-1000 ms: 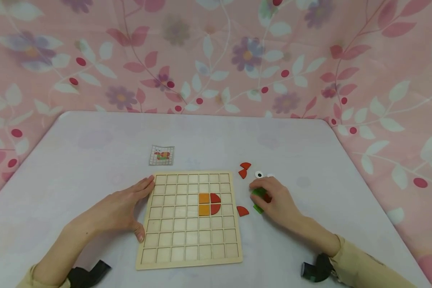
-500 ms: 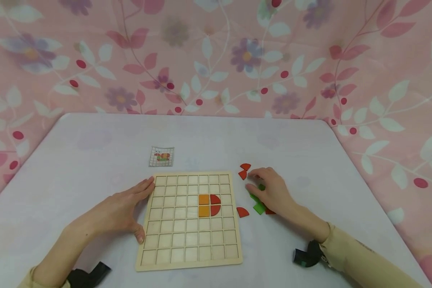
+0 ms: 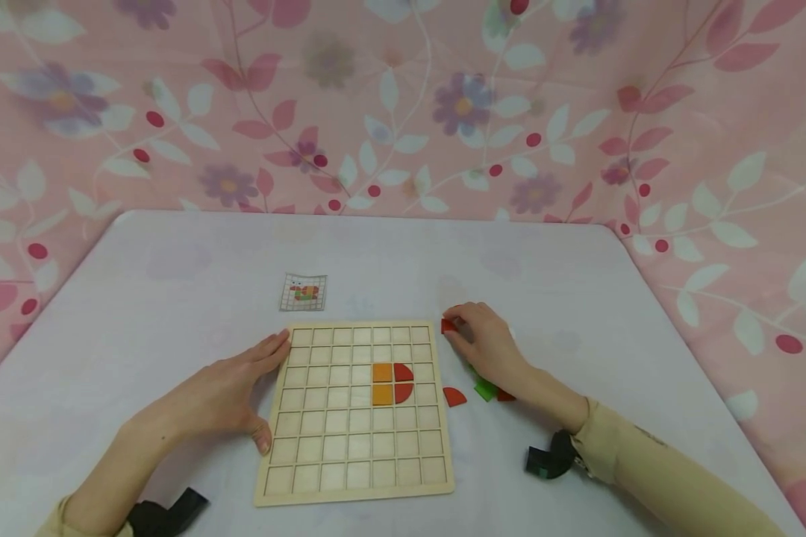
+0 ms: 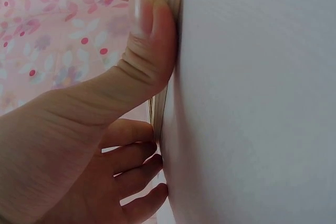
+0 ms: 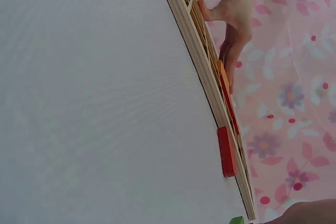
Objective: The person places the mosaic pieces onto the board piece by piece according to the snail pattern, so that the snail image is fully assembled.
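A square wooden grid board (image 3: 322, 425) lies on the table. Two orange squares (image 3: 382, 372) and two red quarter-circles (image 3: 403, 372) form a rounded block in its cells. My left hand (image 3: 208, 391) rests along the board's left edge, thumb and fingers spread; in the left wrist view its thumb (image 4: 149, 35) presses the rim. Beyond the upper right edge my right hand (image 3: 486, 343) pinches a red quarter-circle piece (image 3: 447, 326) between curled fingers and thumb. Its fingers partly hide that piece. Green pieces (image 3: 486, 388) lie beneath and beside this hand, partly covered.
Another red quarter-circle (image 3: 454, 397) lies by the board's right edge, with a red piece (image 3: 506, 396) farther right. A small picture card (image 3: 303, 292) with a gridded coloured figure lies behind the board. Floral pink cloth (image 3: 389, 112) hangs behind the white table (image 3: 175, 298).
My right hand has moved left from the green pieces to the red ones near the board's upper right corner, and one red piece has shifted slightly left. The left hand has stayed put.
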### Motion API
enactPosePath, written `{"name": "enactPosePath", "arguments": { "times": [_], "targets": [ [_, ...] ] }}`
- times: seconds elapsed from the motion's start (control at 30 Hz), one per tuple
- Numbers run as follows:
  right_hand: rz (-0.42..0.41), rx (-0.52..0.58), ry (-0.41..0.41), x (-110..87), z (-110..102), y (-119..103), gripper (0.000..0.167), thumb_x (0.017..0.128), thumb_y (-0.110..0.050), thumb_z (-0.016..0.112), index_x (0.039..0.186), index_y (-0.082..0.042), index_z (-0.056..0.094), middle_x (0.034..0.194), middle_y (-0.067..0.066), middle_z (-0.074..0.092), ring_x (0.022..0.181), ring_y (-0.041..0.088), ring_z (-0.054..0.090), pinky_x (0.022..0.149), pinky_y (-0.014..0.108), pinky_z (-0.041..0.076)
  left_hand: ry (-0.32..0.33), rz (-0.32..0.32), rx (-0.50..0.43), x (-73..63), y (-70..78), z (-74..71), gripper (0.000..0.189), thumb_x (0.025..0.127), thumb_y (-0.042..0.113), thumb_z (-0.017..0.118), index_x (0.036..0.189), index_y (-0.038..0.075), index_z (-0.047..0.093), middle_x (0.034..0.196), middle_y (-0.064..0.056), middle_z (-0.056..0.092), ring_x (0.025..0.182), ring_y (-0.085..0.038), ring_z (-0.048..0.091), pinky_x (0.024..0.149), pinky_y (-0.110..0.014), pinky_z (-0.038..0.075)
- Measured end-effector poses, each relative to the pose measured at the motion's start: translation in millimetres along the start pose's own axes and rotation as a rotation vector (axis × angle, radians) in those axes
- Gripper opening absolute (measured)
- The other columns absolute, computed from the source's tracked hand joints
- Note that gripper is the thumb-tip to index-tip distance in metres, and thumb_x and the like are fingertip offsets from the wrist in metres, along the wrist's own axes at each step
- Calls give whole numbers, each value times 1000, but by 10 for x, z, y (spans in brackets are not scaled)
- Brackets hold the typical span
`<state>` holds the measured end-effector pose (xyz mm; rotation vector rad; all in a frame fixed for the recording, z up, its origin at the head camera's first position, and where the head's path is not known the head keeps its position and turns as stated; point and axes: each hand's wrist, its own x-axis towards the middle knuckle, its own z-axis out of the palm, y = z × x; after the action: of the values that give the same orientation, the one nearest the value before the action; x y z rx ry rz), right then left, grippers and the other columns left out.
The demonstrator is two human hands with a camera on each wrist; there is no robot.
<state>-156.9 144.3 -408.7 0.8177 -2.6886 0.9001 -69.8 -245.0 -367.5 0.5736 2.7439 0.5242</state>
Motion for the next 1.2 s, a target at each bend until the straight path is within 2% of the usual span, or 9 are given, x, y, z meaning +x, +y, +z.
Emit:
{"name": "enactPosePath", "arguments": {
  "times": [0.2,0.47,0.8,0.93,1.13,1.2],
  "targets": [
    [-16,-1,-11,12,21,27,25,90,-7,73,114,-2,66,105,7,68,99,23,59,84,39,54,-3,-1,-3,3,-6,4,145,40,74,79,155,-1,31,166,-15,21,148,-40,28,107,-57,41],
    [-37,15,-22,66,50,13,32,89,-16,76,116,-2,66,107,7,68,100,22,58,87,41,53,-6,-1,-18,-3,-17,1,145,40,72,80,155,-1,30,166,-15,20,149,-41,27,107,-57,40],
    [6,7,-39,69,43,-16,36,90,-12,73,122,1,63,104,9,68,96,21,60,85,40,54,-11,-3,-24,6,-6,10,144,41,71,82,155,-2,31,166,-16,19,149,-41,26,108,-58,39],
    [-62,76,-45,31,41,-94,34,88,-11,74,119,-1,64,104,5,68,95,18,63,86,37,54,-11,-4,-23,5,1,-2,144,41,70,83,155,-2,31,166,-16,20,149,-41,27,108,-57,39],
    [-289,176,-171,-15,127,-345,30,88,-13,74,116,-4,65,106,1,67,97,13,61,86,28,54,-8,1,-27,-3,0,-1,144,41,69,83,155,-2,30,166,-16,19,149,-41,26,108,-57,39],
    [-338,192,-214,-15,169,-419,30,89,-12,74,116,-5,64,107,0,66,98,12,60,86,26,53,-4,9,-30,0,-6,8,144,41,69,83,155,-2,29,166,-17,19,148,-42,26,108,-58,39]
  ]
}}
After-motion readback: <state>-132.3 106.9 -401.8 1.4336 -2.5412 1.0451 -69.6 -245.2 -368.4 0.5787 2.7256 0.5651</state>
